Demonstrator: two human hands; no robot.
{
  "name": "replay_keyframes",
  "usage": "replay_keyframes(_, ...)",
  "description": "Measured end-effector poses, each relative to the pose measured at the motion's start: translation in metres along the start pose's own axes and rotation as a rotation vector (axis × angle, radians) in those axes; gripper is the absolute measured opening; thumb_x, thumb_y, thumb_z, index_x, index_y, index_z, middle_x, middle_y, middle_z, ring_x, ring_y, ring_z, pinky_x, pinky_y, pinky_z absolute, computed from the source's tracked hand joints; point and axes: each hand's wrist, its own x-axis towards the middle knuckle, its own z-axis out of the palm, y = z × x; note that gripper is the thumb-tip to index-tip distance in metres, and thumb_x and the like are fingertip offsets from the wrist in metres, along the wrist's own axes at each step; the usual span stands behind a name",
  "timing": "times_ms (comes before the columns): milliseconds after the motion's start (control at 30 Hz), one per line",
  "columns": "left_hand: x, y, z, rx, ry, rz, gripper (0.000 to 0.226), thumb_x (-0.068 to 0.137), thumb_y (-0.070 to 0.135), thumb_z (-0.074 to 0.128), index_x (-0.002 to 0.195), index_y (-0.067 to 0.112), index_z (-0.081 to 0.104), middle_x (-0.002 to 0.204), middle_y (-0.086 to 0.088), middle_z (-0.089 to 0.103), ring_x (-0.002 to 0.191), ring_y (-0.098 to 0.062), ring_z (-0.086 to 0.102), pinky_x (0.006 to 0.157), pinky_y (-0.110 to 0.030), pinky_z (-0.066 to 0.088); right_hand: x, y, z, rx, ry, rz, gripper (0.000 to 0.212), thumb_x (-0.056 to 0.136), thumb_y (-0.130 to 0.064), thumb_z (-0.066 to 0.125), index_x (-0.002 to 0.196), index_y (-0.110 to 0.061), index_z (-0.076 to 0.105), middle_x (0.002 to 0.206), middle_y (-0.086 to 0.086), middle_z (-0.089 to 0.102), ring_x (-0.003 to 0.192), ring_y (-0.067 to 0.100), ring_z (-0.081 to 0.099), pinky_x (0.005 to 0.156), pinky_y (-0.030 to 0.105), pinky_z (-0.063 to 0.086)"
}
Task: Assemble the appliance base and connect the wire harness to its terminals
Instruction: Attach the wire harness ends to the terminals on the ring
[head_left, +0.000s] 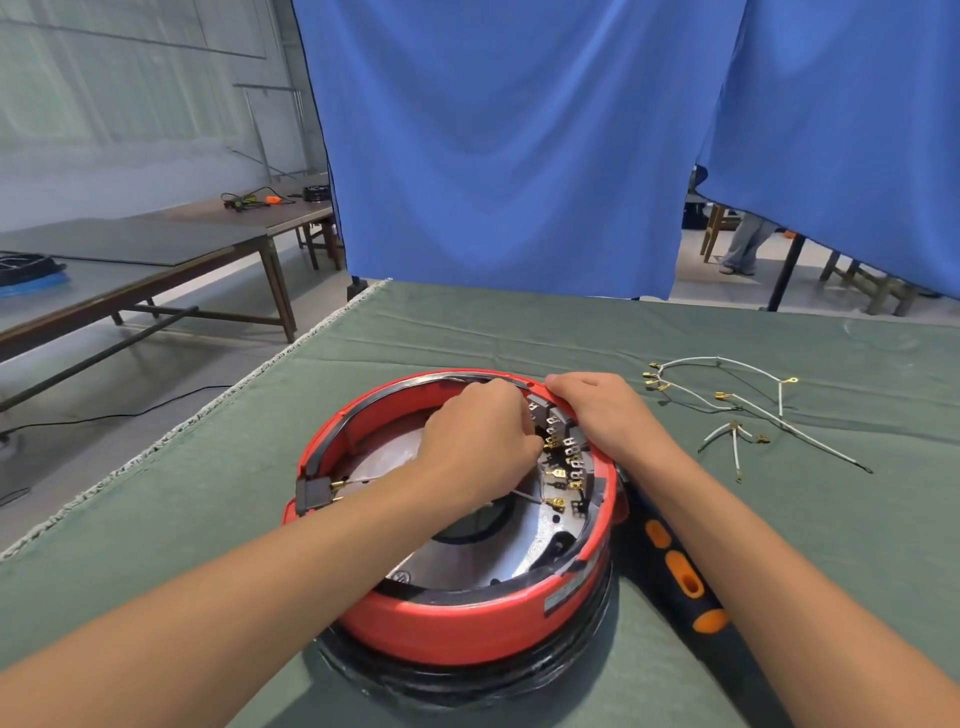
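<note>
A round red appliance base (467, 618) lies upside down on the green cloth, showing a shiny metal plate (467, 561) and a black terminal block (566, 457) with brass connectors along its right inner wall. My left hand (478, 441) reaches inside the base, fingers curled near the terminals, pinching a white wire with a brass connector. My right hand (602, 410) rests on the far right rim, fingers curled over it beside the terminals. A loose white wire harness (727, 400) with brass ends lies on the cloth to the right.
A screwdriver (680, 571) with a dark blue and orange handle lies just right of the base. A blue curtain (509, 156) hangs behind the table. Wooden tables (156, 249) stand at the left. The table's left edge (208, 415) runs diagonally.
</note>
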Motion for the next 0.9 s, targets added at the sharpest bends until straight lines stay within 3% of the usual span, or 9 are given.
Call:
replay_keyframes(133, -0.001, 0.002, 0.002, 0.008, 0.05, 0.031, 0.006, 0.077, 0.026, 0.064, 0.078, 0.023, 0.069, 0.085, 0.001, 0.07, 0.085, -0.024, 0.063, 0.065, -0.03, 0.043, 0.0, 0.0, 0.0, 0.012, 0.007, -0.005, 0.03, 0.091, -0.023, 0.052, 0.064, -0.012, 0.053, 0.064, 0.009, 0.049, 0.062, 0.015, 0.042, 0.058, 0.03, 0.03)
replay_keyframes(300, 0.001, 0.002, 0.004, 0.01, -0.034, 0.024, 0.015, 0.079, 0.032, 0.066, 0.079, 0.019, 0.073, 0.077, -0.001, 0.07, 0.083, -0.025, 0.064, 0.066, -0.032, 0.048, 0.002, 0.001, 0.001, 0.016, 0.004, -0.001, 0.027, 0.092, -0.023, 0.052, 0.067, -0.013, 0.055, 0.066, 0.009, 0.047, 0.064, 0.015, 0.041, 0.058, 0.03, 0.03)
replay_keyframes(533, 0.001, -0.001, -0.005, 0.084, 0.006, 0.09, 0.012, 0.082, 0.027, 0.065, 0.088, 0.029, 0.075, 0.09, 0.001, 0.071, 0.09, -0.025, 0.063, 0.068, -0.029, 0.039, 0.003, 0.003, 0.001, 0.014, 0.007, 0.011, 0.026, 0.091, -0.025, 0.053, 0.068, -0.015, 0.055, 0.066, 0.008, 0.048, 0.064, 0.014, 0.042, 0.06, 0.031, 0.031)
replay_keyframes(767, 0.003, -0.002, -0.013, 0.089, -0.015, 0.104, 0.013, 0.082, 0.023, 0.066, 0.085, 0.03, 0.076, 0.066, 0.005, 0.062, 0.086, -0.024, 0.063, 0.066, -0.03, 0.044, 0.003, 0.002, 0.0, 0.001, 0.007, 0.014, 0.028, 0.091, -0.028, 0.053, 0.066, -0.015, 0.057, 0.064, 0.006, 0.053, 0.062, 0.014, 0.046, 0.06, 0.031, 0.033)
replay_keyframes(900, 0.002, -0.001, -0.011, 0.108, 0.018, 0.108, 0.016, 0.081, 0.021, 0.064, 0.087, 0.028, 0.077, 0.084, 0.001, 0.071, 0.087, -0.026, 0.063, 0.065, -0.03, 0.04, 0.002, 0.001, 0.0, -0.001, 0.013, 0.017, 0.027, 0.091, -0.027, 0.053, 0.066, -0.015, 0.056, 0.065, 0.007, 0.052, 0.062, 0.014, 0.046, 0.058, 0.03, 0.032)
